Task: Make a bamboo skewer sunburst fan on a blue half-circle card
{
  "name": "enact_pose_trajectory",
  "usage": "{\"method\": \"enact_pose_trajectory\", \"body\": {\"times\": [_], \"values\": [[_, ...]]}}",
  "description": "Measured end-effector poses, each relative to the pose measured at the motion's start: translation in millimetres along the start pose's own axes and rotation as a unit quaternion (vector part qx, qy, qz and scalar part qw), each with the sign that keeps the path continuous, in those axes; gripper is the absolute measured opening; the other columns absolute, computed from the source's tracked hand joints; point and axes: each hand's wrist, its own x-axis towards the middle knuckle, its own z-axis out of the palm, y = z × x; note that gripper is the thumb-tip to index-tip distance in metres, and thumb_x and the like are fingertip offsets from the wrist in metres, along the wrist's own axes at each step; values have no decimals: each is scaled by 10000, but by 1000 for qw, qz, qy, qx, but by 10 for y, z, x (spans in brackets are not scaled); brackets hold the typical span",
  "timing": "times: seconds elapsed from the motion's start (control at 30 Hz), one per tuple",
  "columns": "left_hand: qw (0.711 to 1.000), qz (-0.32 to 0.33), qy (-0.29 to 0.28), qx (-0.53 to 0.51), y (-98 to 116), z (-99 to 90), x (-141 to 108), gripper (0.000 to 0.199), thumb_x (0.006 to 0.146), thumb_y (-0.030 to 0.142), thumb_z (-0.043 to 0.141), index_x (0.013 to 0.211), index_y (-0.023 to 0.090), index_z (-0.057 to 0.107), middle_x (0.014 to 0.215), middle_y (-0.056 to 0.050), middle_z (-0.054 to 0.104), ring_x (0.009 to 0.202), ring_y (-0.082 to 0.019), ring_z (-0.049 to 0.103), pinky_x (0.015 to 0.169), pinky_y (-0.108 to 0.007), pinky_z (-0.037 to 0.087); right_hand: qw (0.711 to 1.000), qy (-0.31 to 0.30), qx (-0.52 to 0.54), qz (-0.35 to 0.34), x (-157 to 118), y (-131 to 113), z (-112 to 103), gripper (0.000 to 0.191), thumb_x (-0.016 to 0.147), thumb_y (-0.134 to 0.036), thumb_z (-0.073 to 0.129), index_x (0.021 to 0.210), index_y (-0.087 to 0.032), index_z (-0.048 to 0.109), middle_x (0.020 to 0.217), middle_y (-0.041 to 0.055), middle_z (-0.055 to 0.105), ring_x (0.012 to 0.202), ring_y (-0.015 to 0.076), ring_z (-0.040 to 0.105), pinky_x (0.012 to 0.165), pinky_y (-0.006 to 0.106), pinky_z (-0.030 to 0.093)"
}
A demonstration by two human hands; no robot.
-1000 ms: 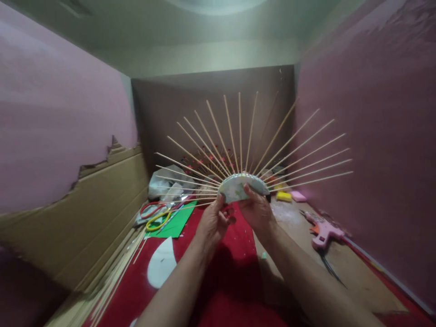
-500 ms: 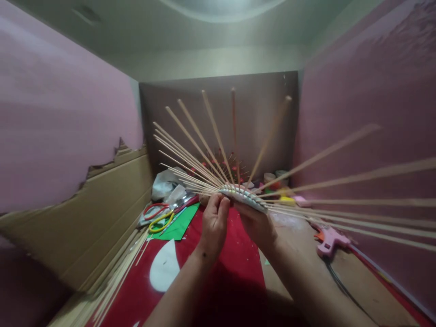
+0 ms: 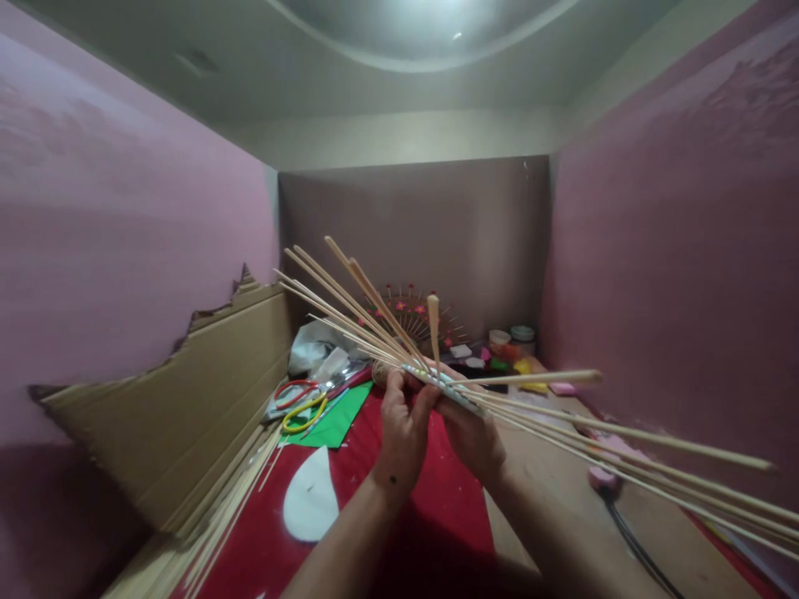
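A small pale disc (image 3: 459, 394) with long thin wooden sticks (image 3: 374, 301) fanning out from it is held up between both hands over the red cloth. My left hand (image 3: 403, 424) pinches its near left edge, thumb against the face. Supporting the right side from underneath, my right hand (image 3: 471, 437) has its fingers mostly hidden behind the disc. The sticks point up-left, toward the back and far out to the right. A white teardrop-shaped piece (image 3: 310, 497) lies on the red cloth (image 3: 430, 516) left of my arms.
Yellow-handled scissors (image 3: 305, 413) and red-handled scissors lie by a green sheet (image 3: 349, 416). Loose sticks (image 3: 230, 507) and torn cardboard (image 3: 181, 424) are at left. A pink glue gun (image 3: 604, 476) with a cable is at right. Behind stands a decorated fan-shaped piece (image 3: 409, 314); small tubs (image 3: 523, 334) stand back right.
The disc has tilted, so its sticks now rise less and the right-hand ones slant lower. My left thumb has moved further onto the disc. The view has shifted slightly.
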Motion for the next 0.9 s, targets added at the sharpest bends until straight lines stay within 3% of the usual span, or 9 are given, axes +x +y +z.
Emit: {"method": "enact_pose_trajectory", "body": {"times": [0.23, 0.47, 0.57, 0.77, 0.9], "values": [[1000, -17, 7, 23, 2, -19, -1, 183, 807, 322, 638, 759, 209, 502, 688, 46, 465, 645, -118, 431, 624, -212, 385, 997, -24, -62, -31, 15, 15, 11, 236, 695, -118, 694, 767, -336, 748, 897, -60, 742, 1176, 217, 561, 1039, 384, 435], [999, -19, 8, 30, 7, -17, 6, 204, 805, 337, 645, 766, 205, 494, 688, 45, 455, 655, -116, 426, 636, -215, 381, 996, -12, -76, -35, -20, 116, -16, 269, 819, -122, 560, 844, -309, 752, 915, -50, 738, 1200, 183, 540, 1085, 373, 370], [999, -37, 14, 34, -13, -41, 48, 234, 794, 361, 658, 752, 202, 491, 687, 42, 473, 654, -117, 438, 635, -218, 381, 998, -4, -65, -26, -4, 159, -40, 221, 817, -167, 597, 903, -302, 749, 995, -46, 729, 1195, 189, 543, 1088, 378, 363], [997, -49, -58, -7, -98, -95, 173, 349, 704, 421, 731, 838, 178, 519, 795, -1, 553, 750, -146, 512, 735, -264, 420, 998, -9, -53, -24, 80, 173, -152, 248, 803, -293, 664, 1043, -294, 724, 1187, -15, 673, 1216, 214, 535, 1083, 387, 376], [995, -74, -72, -8, -105, -98, 184, 404, 665, 400, 760, 887, 172, 509, 800, 6, 560, 764, -152, 530, 751, -280, 428, 994, 6, -100, -32, 68, 242, -189, 364, 795, -343, 678, 1156, -295, 674, 1173, 6, 682, 1117, 236, 608, 1037, 410, 430]]}}
